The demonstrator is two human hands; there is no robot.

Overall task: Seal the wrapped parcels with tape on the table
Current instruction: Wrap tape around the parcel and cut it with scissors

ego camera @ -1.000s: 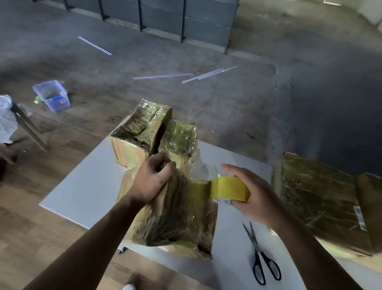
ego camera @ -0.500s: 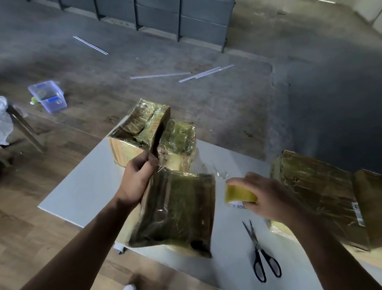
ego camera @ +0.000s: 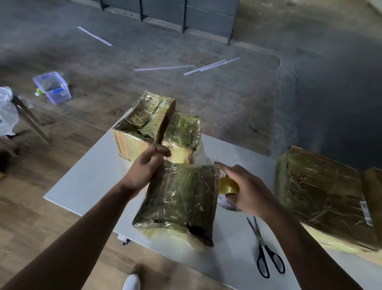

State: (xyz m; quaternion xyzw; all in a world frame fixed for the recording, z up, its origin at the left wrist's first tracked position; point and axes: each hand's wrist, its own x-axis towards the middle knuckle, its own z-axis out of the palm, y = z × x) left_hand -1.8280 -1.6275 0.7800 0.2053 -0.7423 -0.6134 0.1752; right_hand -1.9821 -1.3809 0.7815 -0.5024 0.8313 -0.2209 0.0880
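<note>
Parcel (ego camera: 180,199) in L hand (ego camera: 145,171), tape roll (ego camera: 229,186) in R hand (ego camera: 249,192) just beside

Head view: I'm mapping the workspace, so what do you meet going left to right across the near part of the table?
left hand → wrapped parcel it grips → tape roll, held by the right hand → scissors → large parcel

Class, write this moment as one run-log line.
left hand: holds parcel top corner | right hand: grips tape roll beside parcel | scissors: lying on table
</note>
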